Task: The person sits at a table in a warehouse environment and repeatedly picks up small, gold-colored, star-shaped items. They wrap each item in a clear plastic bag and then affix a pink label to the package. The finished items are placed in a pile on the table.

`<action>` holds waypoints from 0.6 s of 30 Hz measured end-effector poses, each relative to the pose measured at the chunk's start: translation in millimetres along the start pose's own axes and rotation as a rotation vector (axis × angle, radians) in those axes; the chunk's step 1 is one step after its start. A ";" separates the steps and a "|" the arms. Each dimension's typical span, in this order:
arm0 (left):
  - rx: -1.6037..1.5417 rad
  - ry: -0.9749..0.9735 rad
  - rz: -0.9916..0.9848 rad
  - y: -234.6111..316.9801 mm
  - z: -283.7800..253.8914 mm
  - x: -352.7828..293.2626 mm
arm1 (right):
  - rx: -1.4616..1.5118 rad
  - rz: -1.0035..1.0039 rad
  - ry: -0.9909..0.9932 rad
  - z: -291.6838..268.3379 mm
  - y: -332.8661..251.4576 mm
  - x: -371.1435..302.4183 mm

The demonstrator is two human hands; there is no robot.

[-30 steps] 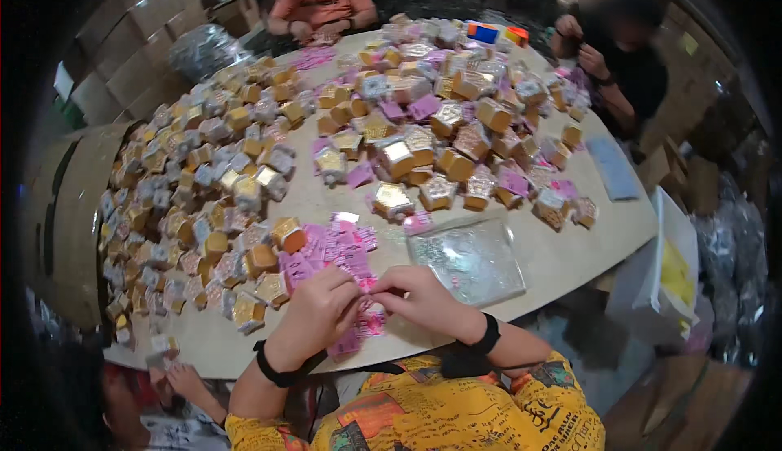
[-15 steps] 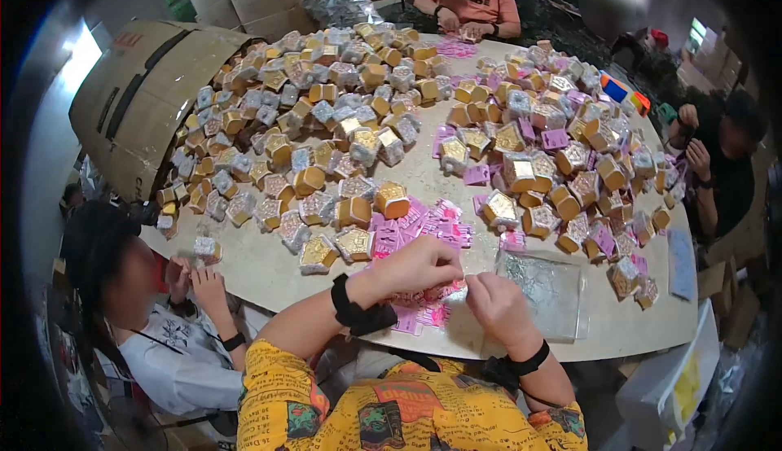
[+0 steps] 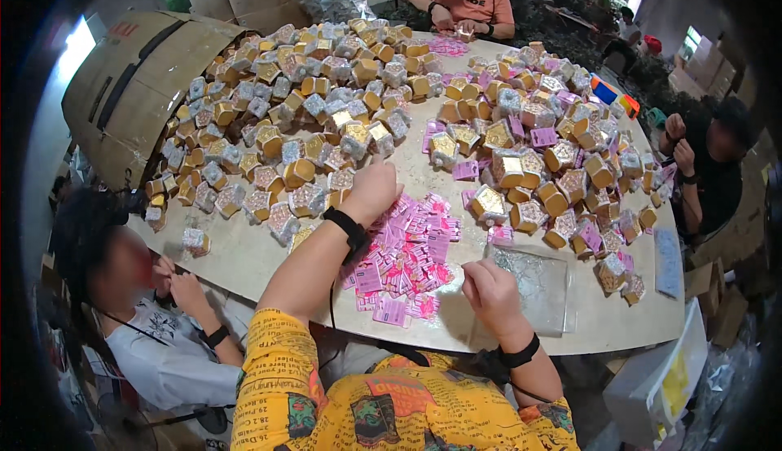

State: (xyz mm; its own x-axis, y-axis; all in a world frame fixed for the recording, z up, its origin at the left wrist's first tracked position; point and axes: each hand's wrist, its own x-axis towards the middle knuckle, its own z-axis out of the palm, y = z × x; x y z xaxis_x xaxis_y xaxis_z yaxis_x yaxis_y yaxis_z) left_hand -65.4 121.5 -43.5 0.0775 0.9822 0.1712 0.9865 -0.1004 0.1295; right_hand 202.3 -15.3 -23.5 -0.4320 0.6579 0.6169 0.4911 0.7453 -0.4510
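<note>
My left hand (image 3: 376, 189) reaches over the near edge of the left pile of small house-shaped ornaments (image 3: 314, 117). They are gold and silvery, many with glittery white tops. Its fingers point away from me and are mostly hidden, so I cannot see whether they grip an ornament. My right hand (image 3: 493, 295) hovers by the near left corner of a clear plastic tray (image 3: 533, 276), thumb and fingers pinched together. Whatever is in that pinch is too small to make out. Between my hands lies a loose heap of pink printed cards (image 3: 411, 247).
Another pile of ornaments with pink tags (image 3: 542, 158) covers the table's right side. A tipped cardboard box (image 3: 122, 101) stands at the far left. Co-workers sit at the left (image 3: 138, 313), far side (image 3: 468, 3) and right (image 3: 713, 158). A blue card (image 3: 666, 264) lies near the right edge.
My hands have parted. The left has moved forward and left from the pink cards to the ornament pile; the right stays pinched near the tray. The view has shifted slightly.
</note>
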 end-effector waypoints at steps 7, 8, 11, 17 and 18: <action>-0.359 0.146 -0.053 -25.2 -9.0 5.3 | 0.050 0.021 0.055 -3.3 3.6 3.3; -0.671 -0.061 -0.175 -34.5 -15.4 6.6 | 0.060 0.041 0.052 -5.6 2.9 4.9; -1.547 -0.212 -0.409 -23.7 -46.0 -23.3 | 0.106 0.101 0.063 -17.2 3.7 14.8; -2.202 -0.594 -0.147 -14.3 -32.7 -72.4 | 0.153 0.060 0.040 -20.4 2.3 39.7; -2.231 -0.592 -0.146 -6.1 -39.2 -76.9 | 0.160 0.041 0.040 -17.1 3.6 43.1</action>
State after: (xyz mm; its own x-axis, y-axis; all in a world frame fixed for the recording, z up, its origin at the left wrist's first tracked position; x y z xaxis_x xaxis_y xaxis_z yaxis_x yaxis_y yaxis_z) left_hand -83.0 40.2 -19.1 0.4723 0.8773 -0.0852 -0.6215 0.4000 0.6736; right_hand 198.4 13.9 12.5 -0.3824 0.6857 0.6193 0.3795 0.7277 -0.5714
